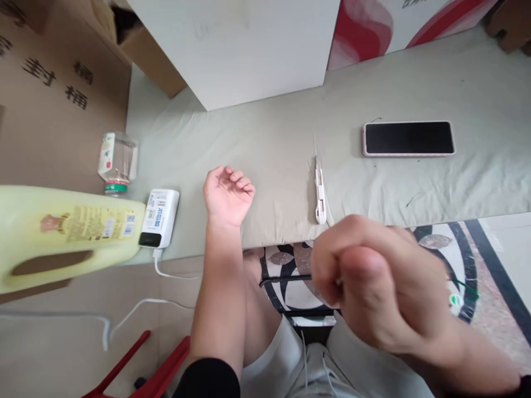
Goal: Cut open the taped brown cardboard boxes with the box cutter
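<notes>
My left hand (pixel 229 194) rests palm up on the cloth-covered table (pixel 274 149), its fingers loosely curled and apart, with nothing in it. My right hand (pixel 377 282) is raised close to the camera beyond the table's near edge. Its fingers are folded into a fist with the thumb pressed against them; whatever they may hold is hidden. Between the hands lies a white utility knife (pixel 319 193), pointing away from me, nearer to my right hand. A thin pale strand runs beside the knife towards the right hand; I cannot see where it ends.
At the left stand a yellow jug (pixel 95 221), a white power bank (pixel 161 216) with a cable, and a clear bottle (pixel 120 160). A phone (pixel 409 138) lies at the right. A white box (pixel 257 50) and a cardboard box (pixel 62 105) border the table; a red stool (pixel 161 370) is below.
</notes>
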`<state>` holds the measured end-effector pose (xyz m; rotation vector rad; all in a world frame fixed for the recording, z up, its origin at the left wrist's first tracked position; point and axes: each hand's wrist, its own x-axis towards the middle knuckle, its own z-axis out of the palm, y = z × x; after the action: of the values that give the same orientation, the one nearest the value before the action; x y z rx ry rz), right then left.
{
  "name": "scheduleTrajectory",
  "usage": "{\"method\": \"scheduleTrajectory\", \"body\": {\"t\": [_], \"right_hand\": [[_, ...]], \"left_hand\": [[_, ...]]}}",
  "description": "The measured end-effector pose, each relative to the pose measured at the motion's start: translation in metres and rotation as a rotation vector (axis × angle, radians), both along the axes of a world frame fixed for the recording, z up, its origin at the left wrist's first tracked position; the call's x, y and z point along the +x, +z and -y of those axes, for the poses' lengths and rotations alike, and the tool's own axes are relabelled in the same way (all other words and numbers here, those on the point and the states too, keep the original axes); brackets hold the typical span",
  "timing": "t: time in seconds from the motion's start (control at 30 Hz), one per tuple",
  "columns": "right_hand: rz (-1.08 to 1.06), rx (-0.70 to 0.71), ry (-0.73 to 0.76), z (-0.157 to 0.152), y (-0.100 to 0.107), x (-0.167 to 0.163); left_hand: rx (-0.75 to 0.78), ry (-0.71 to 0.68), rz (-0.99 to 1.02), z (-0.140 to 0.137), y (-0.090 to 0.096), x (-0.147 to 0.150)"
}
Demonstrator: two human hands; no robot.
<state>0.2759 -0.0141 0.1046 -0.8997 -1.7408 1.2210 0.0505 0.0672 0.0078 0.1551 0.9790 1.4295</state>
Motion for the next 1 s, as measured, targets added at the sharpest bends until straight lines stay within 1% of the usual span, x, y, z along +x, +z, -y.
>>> {"method": "scheduleTrajectory", "body": {"t": [0.07,0.13,0.23,0.33,0.43,0.53,0.6,0.7,0.8,0.9,0.97,1.0], "right_hand": [[-0.086,0.033,-0.025,-0.001,-0.002,-0.010],[-0.131,0.072,0.003,-0.002,-0.007,-0.018],[-0.155,0.114,0.021,-0.004,-0.022,-0.028],[-0.090,0.073,0.057,-0.005,-0.040,-0.037],[0.008,-0.001,0.044,-0.006,-0.056,-0.047],[0.105,-0.032,0.008,-0.013,-0.066,-0.057],[0.171,-0.006,0.014,-0.026,-0.069,-0.066],[0.270,0.098,0.062,-0.061,-0.067,-0.085],[0.316,0.248,0.146,-0.113,-0.055,-0.122],[0.355,0.359,0.187,-0.172,-0.038,-0.183],[0.488,0.405,0.143,-0.207,-0.026,-0.233],[0.524,0.400,0.133,-0.222,-0.021,-0.258]], "left_hand": [[0.044,0.028,0.021,0.002,0.004,0.004],[0.097,0.050,0.039,0.005,0.006,0.003],[0.140,0.078,0.024,0.010,0.002,-0.008],[0.160,0.105,0.011,0.014,-0.004,-0.026],[0.217,0.145,0.064,0.012,-0.004,-0.041],[0.210,0.178,0.133,0.003,0.001,-0.051],[0.200,0.197,0.202,-0.002,0.003,-0.056],[0.161,0.238,0.315,-0.005,0.004,-0.065],[0.134,0.264,0.371,-0.007,0.002,-0.071],[0.129,0.287,0.378,-0.011,-0.002,-0.074],[0.114,0.288,0.395,-0.015,-0.005,-0.074],[0.100,0.276,0.411,-0.017,-0.005,-0.073]]}}
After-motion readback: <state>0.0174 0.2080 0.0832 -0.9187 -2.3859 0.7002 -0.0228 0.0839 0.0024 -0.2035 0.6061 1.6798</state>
